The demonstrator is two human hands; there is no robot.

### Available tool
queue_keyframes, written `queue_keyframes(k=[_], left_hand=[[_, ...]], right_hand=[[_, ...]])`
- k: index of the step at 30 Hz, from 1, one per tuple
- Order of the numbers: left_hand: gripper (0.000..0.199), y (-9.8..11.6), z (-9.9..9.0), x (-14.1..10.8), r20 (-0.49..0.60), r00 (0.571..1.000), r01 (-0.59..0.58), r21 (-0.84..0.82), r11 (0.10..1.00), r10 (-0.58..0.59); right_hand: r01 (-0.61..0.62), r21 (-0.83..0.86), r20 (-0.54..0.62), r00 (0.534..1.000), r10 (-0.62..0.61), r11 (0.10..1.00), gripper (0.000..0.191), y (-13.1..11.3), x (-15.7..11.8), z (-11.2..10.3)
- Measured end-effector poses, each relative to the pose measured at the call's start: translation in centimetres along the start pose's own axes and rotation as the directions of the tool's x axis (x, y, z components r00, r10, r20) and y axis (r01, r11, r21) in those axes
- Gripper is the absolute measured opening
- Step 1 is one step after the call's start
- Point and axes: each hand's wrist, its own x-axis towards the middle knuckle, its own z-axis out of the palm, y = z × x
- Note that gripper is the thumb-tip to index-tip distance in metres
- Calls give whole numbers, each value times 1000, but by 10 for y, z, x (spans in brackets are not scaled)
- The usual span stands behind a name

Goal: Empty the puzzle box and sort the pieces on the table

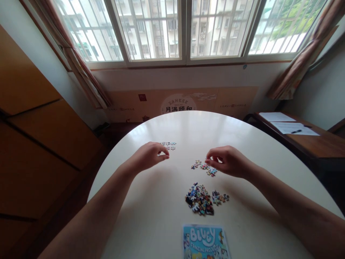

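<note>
My left hand hovers over the left part of the round white table. Its fingers are loosely bent, with a small gap to the thumb, and no piece shows in them. Just behind it lie small rows of jigsaw pieces, partly hidden by the hand. Above a loose group of colourful jigsaw pieces, my right hand has its fingertips drawn in against the thumb. Anything between them is too small or hidden to make out.
Nearer to me is a heaped pile of jigsaw pieces, with a smaller cluster at its right. A blue Bluey booklet or box lid lies at the front. Papers and a pen rest on a wooden side table.
</note>
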Motion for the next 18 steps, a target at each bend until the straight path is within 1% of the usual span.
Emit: queue_keyframes(k=[1,3,6,8,11,14,18], left_hand=[[11,11,3,1,42,997,-65,-36,997,67],[9,32,10,2,120,976,-170,-125,978,185],[9,52,22,2,198,933,-249,-250,936,301],[13,57,27,3,222,909,-271,-324,906,351],[18,57,30,2,248,890,-264,-403,876,382],[21,59,28,1,270,884,-245,-429,869,382],[23,62,24,0,292,870,-249,-437,864,398]], right_hand=[[40,30,77,996,-42,999,19,-6,0,-2],[124,54,207,969,-132,991,17,-18,0,-3],[182,64,307,932,-193,981,21,-31,-1,0],[188,67,332,922,-200,980,27,-37,-2,2],[194,53,344,917,-200,980,34,-40,-1,4],[192,-4,340,923,-179,981,37,-40,0,4],[186,-58,293,942,-162,981,34,-36,0,7]])
